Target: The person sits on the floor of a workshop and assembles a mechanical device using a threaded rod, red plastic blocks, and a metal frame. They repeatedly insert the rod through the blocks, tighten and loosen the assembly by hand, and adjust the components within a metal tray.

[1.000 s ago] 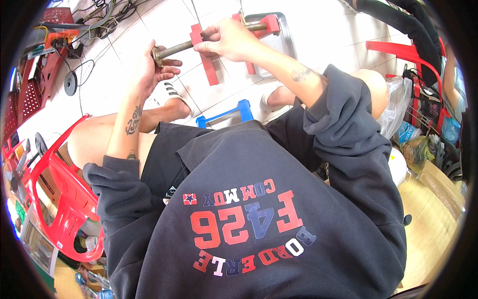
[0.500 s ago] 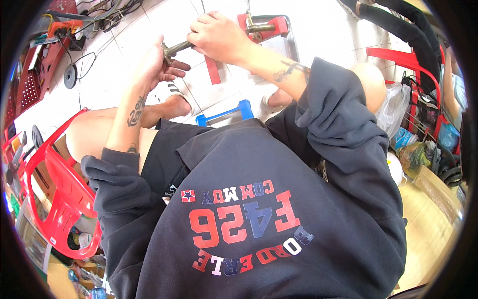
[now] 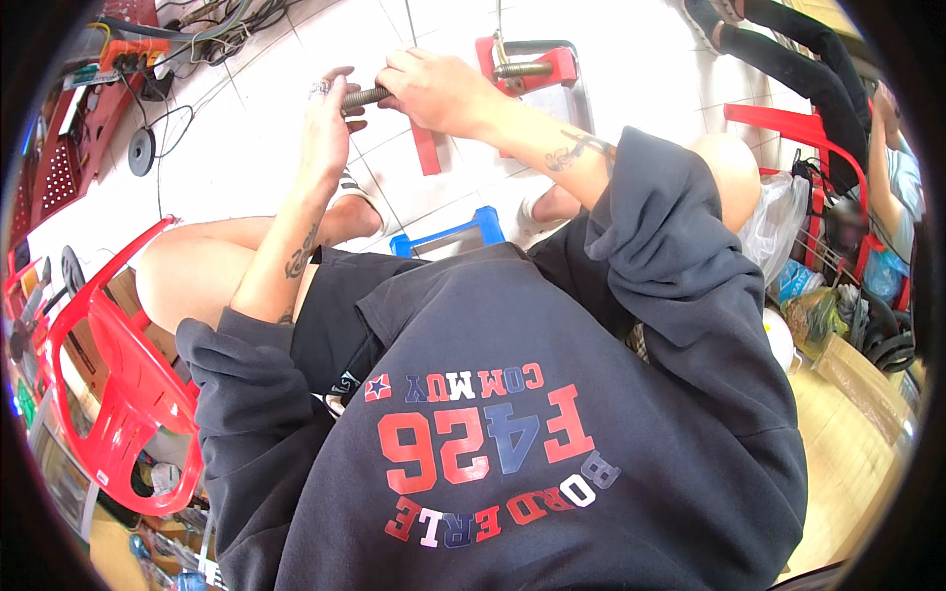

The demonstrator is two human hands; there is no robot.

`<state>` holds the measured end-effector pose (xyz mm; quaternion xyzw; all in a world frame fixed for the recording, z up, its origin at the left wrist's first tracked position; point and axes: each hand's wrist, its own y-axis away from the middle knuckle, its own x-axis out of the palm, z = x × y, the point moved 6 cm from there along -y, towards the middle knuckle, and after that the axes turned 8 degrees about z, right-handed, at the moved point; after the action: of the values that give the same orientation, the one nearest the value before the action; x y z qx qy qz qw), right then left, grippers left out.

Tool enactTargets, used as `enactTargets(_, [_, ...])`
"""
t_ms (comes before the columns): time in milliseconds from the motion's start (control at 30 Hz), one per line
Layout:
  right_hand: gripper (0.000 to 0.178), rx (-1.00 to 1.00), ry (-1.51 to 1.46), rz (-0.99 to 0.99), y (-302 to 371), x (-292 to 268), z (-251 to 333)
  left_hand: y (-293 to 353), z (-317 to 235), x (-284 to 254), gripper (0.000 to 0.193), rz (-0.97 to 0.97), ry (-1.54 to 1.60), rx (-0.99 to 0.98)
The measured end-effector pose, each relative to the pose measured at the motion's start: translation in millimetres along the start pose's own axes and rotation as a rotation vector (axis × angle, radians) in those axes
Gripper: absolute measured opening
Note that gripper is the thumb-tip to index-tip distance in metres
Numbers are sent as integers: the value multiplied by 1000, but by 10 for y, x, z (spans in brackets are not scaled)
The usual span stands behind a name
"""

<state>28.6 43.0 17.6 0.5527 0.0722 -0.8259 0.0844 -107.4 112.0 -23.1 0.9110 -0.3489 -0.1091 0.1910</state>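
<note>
Over the white tiled floor my two hands hold a thick threaded metal rod point(image 3: 365, 98) between them, roughly level. My right hand point(image 3: 434, 91) is closed around its right end, fingers curled. At the left end, my left hand point(image 3: 330, 128) is seen edge-on, thumb and fingertips around the rod; the end itself is hidden behind the hand. To the right of my right hand, a red metal piece point(image 3: 562, 65) with another threaded rod point(image 3: 522, 70) lies over a grey tray point(image 3: 581, 118). A red bar point(image 3: 426, 148) is below my right hand.
A small blue plastic stool point(image 3: 448, 234) stands between my feet. Red plastic chairs point(image 3: 108, 364) are at left and right. Cables point(image 3: 212, 39) and a red perforated rack point(image 3: 69, 163) fill the far left. A person in dark trousers point(image 3: 788, 74) is at the far right, near plastic bags point(image 3: 774, 222).
My left hand has shifted right and up and turned edge-on, covering the flanged nut seen before at the rod's left end. My right hand keeps its grip, slightly lower.
</note>
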Motion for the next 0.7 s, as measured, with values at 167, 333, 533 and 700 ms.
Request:
enactTargets(167, [42, 50, -282, -6, 39, -82, -89, -23, 94, -59, 52, 31, 14, 5])
enactTargets(333, [62, 147, -376, 34, 136, -151, -290, 46, 22, -28, 73, 35, -114, -128])
enactTargets(533, [53, 83, -433, 9, 139, -103, -348, -5, 56, -97, 91, 5, -196, -232])
enactTargets(700, [48, 83, -328, 37, 151, -88, -314, -104, 32, -112, 66, 50, -298, -216])
